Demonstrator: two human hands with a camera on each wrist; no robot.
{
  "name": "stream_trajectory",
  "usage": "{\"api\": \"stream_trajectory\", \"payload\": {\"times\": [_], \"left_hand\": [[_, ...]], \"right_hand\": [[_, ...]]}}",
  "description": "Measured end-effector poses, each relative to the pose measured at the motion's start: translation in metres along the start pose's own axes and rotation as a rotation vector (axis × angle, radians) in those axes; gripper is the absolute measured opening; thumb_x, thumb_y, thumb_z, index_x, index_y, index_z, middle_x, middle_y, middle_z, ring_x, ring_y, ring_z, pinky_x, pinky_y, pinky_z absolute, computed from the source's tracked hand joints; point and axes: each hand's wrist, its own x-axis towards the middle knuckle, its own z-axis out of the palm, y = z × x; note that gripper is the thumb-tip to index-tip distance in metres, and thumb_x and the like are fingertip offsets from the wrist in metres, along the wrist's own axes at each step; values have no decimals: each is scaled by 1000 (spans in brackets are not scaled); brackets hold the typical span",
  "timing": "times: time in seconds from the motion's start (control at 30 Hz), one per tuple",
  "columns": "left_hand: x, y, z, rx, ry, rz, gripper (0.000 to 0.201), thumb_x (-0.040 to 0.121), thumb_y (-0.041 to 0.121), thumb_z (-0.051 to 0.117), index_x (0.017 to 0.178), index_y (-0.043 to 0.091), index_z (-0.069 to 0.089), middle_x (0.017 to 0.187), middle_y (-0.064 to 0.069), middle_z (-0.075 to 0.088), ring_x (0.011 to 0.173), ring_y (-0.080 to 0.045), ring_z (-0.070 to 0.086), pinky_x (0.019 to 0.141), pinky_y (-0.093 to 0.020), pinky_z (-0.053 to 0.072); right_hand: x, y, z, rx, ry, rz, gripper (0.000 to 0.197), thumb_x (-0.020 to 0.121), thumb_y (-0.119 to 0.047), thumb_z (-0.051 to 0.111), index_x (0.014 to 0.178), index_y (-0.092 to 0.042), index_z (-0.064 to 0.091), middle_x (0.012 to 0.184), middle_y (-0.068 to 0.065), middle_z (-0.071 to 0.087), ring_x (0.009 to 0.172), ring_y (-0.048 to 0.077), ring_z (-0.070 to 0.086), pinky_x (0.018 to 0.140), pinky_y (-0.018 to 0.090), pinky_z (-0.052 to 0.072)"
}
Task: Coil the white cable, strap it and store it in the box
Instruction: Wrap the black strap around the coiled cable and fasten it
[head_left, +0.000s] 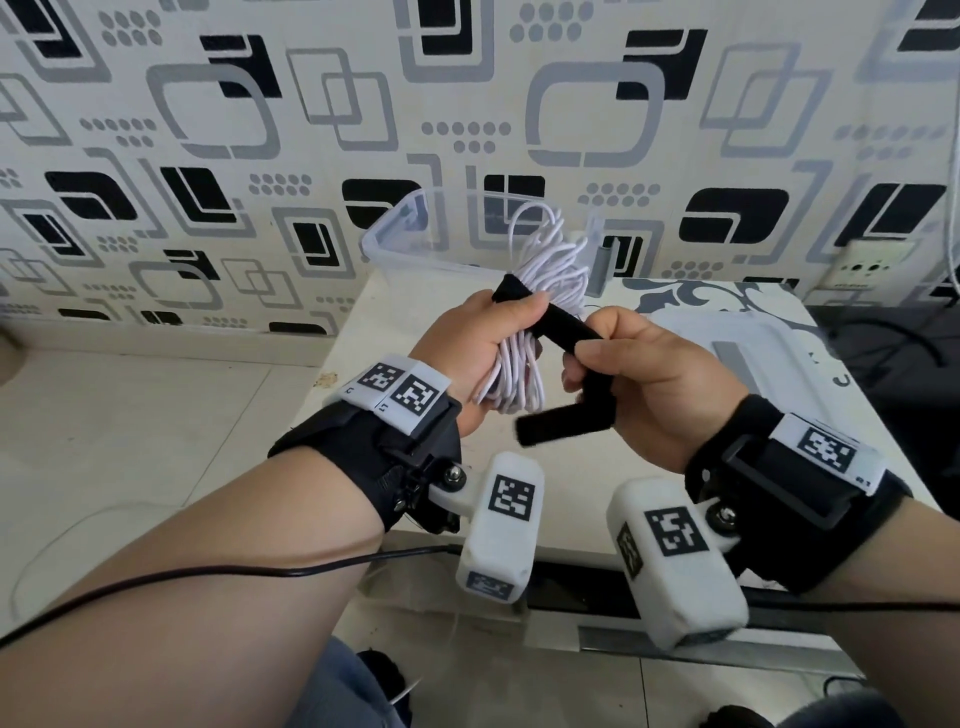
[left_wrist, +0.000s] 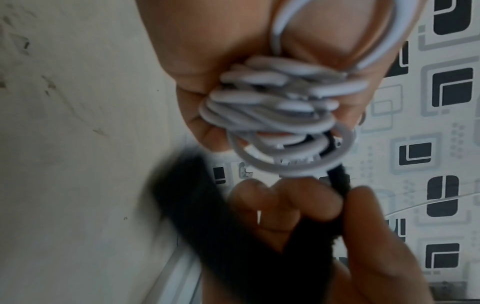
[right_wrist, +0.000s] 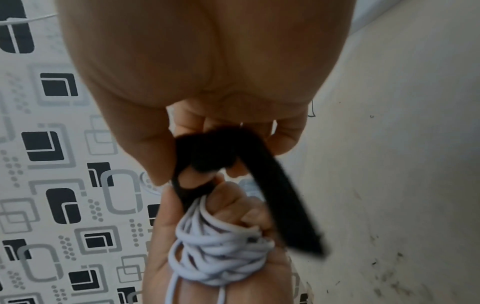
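Observation:
The white cable (head_left: 540, 270) is coiled into a bundle, and my left hand (head_left: 483, 343) grips it round the middle, held up over the table. A black strap (head_left: 563, 322) lies across the bundle under my left thumb. My right hand (head_left: 623, 364) pinches the strap's other part, and its loose tail (head_left: 561, 421) hangs out toward the left. In the left wrist view the cable loops (left_wrist: 275, 115) fill my left palm, with the strap (left_wrist: 207, 216) blurred below. In the right wrist view the strap (right_wrist: 215, 152) bends between my fingers above the cable (right_wrist: 221, 253). The clear plastic box (head_left: 410, 234) stands behind the hands.
The white table (head_left: 415, 322) stands against a wall with black and grey patterned paper. A white lid (head_left: 753, 353) lies on the table's right side. A wall socket (head_left: 862, 270) is at the far right. Tiled floor lies to the left.

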Motion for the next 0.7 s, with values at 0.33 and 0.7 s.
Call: {"api": "stream_trajectory", "payload": {"times": [0.33, 0.7], "left_hand": [[2, 4, -16, -110, 55, 34, 15, 90, 23, 57, 79, 13, 56, 64, -4, 55, 50, -15, 54, 58, -31, 44], [1, 16, -38, -142, 187, -1, 6, 90, 22, 60, 86, 21, 64, 90, -5, 66, 85, -22, 63, 88, -45, 50]], "right_hand": [[4, 8, -5, -63, 12, 11, 19, 67, -23, 61, 49, -23, 54, 57, -1, 56, 59, 13, 49, 59, 26, 35], [3, 4, -9, -39, -93, 5, 24, 66, -7, 58, 46, -18, 52, 47, 1, 49, 51, 18, 48, 55, 24, 44]]}}
